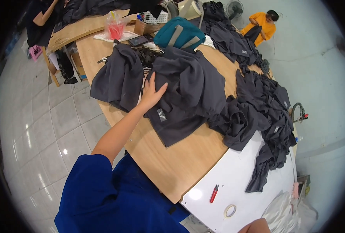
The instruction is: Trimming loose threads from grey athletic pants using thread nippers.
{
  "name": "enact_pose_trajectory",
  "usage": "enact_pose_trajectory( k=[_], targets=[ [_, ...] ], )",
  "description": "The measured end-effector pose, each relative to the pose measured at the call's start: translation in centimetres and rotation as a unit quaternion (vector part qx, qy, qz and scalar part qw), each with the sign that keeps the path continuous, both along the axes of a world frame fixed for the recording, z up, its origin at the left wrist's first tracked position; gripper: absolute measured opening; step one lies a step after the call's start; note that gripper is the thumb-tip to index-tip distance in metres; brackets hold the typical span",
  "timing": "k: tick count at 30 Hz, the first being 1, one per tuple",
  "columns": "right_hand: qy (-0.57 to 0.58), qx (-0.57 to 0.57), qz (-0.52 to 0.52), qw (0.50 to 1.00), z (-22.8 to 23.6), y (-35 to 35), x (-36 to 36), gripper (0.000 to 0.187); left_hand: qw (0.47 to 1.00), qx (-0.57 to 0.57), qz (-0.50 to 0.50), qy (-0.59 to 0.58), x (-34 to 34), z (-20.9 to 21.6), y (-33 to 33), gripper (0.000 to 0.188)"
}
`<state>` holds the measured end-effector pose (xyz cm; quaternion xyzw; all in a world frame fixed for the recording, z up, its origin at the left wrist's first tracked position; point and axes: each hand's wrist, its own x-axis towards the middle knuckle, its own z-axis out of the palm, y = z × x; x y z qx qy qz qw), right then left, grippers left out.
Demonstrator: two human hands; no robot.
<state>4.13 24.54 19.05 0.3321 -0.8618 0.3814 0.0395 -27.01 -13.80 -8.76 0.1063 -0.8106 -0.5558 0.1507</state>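
My left hand (pixel 153 93) rests on a dark grey garment (pixel 184 85) with its fingers spread and nothing gripped. This garment lies bunched on the wooden table, its lower corner flat and carrying a small light patch (pixel 161 115). Just left of my hand, another dark grey garment (pixel 120 79) hangs partly over the table's edge. A bit of bare skin from my right arm (pixel 255 226) shows at the lower edge; the right hand itself is outside the picture.
Several dark garments (pixel 254 112) are heaped to the right. Red thread snips (pixel 214 193) and a tape roll (pixel 230 211) lie on the white board (pixel 201 202). A teal bag (pixel 176 34), a phone (pixel 138 40) and a plastic bag (pixel 114 28) stand behind. Two people are farther off.
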Motion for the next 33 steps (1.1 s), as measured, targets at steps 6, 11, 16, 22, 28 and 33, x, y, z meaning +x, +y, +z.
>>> enact_pose_trajectory(
  k=[6,11,16,22,28,33],
  targets=[
    [-0.039,-0.063,0.094,0.993,0.1,-1.3,-4.2,0.029,0.996,-0.052,-0.013,-0.071,2.0,-1.1,1.6,0.087],
    [-0.066,-0.117,0.166,0.977,0.3,-3.1,-7.0,0.026,0.997,-0.054,-0.023,-0.05,2.8,-1.4,1.8,0.082],
    [-0.089,-0.158,0.223,0.958,1.1,-5.8,-8.7,0.024,0.997,-0.07,-0.01,-0.007,3.4,-1.7,1.6,0.076],
    [-0.095,-0.206,0.281,0.932,0.9,-11.1,-10.8,0.026,0.952,-0.133,0.113,0.25,0.8,3.6,-4.2,0.044],
    [-0.177,-0.302,0.143,0.926,-2.0,-19.6,-11.4,0.053,0.922,-0.119,0.235,0.285,-10.1,4.1,-16.7,0.028],
    [-0.441,-0.329,0.489,0.677,-5.4,-26.9,-16.0,0.048,0.929,-0.154,0.223,0.251,-16.7,4.5,-24.1,0.033]
  ],
)
